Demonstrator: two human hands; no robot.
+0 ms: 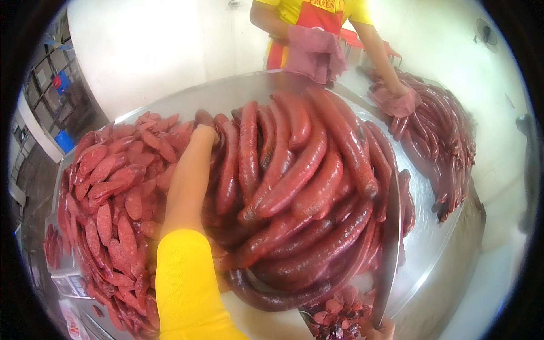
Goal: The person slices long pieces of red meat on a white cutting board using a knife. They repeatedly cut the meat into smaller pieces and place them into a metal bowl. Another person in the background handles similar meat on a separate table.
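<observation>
A round steel counter (pixel 430 238) fills the view, with white walls behind it and shelving in the dim room at far left. On its left side lies a heap of slanted red sausage slices (pixel 107 209). The left hand (pixel 205 135), on a yellow-sleeved arm, reaches forward onto the big pile of whole red sausages (pixel 294 187) at the centre; whether its fingers grip cannot be told. At the lower right edge the right hand (pixel 384 330) clasps a long knife (pixel 391 243) standing blade-up against the pile. Farther right, another person's gloved hand (pixel 399 102) rests on a second sausage heap (pixel 442 136).
</observation>
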